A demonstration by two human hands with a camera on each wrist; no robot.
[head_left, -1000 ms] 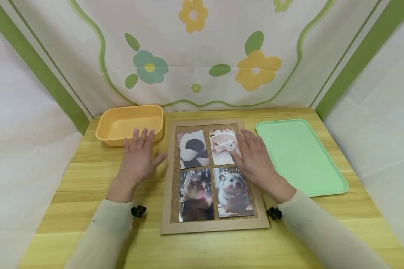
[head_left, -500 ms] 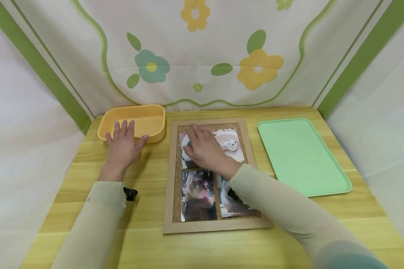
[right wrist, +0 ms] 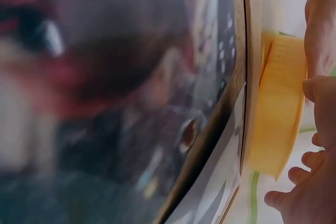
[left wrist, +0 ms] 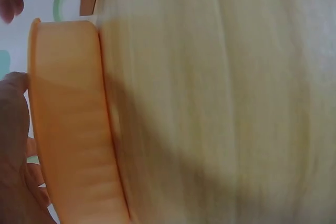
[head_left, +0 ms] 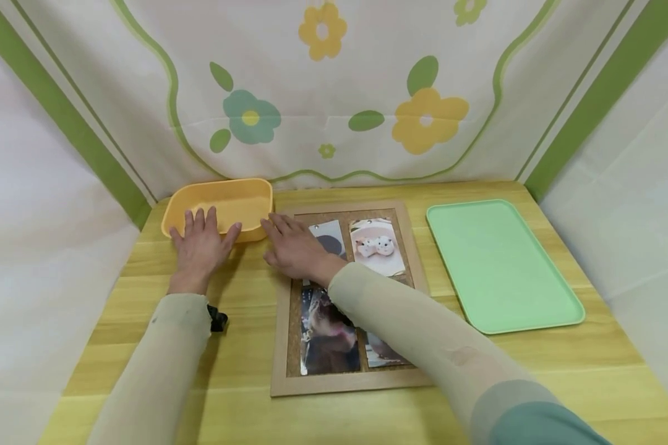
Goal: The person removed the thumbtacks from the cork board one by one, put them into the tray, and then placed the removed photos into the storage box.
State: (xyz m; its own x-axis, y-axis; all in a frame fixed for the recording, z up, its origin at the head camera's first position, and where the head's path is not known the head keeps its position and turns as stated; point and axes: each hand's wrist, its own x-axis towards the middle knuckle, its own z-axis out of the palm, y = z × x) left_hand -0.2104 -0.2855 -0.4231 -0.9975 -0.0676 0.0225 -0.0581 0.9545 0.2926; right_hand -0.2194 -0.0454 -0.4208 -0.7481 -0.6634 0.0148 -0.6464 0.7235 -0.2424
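Note:
My left hand (head_left: pixel 200 250) reaches over the near rim of an orange-yellow plastic basin (head_left: pixel 253 234), fingers extended above its inside. In the left wrist view its thumb lies right at the rim of the basin (left wrist: pixel 73 119). My right hand (head_left: pixel 295 250) stretches left across a wood-framed cork board (head_left: pixel 280 371), its fingertips right at the basin's right end. Four photo cards are better told as several pinned prints: a mice card (head_left: pixel 375 244), a dark animal card (head_left: pixel 329 337) and others partly covered by my right hand and sleeve. Neither hand shows anything gripped.
A light green tray (head_left: pixel 506 266) lies on the wooden table (head_left: pixel 245 408) to the right of the board. Behind the table hangs a white cloth (head_left: pixel 323 86) with printed flowers, and white cloth also stands at both sides.
My right hand has swept left from the board's right side, over the prints, to the basin's right end. My left hand has moved slightly left and forward onto the basin's near rim.

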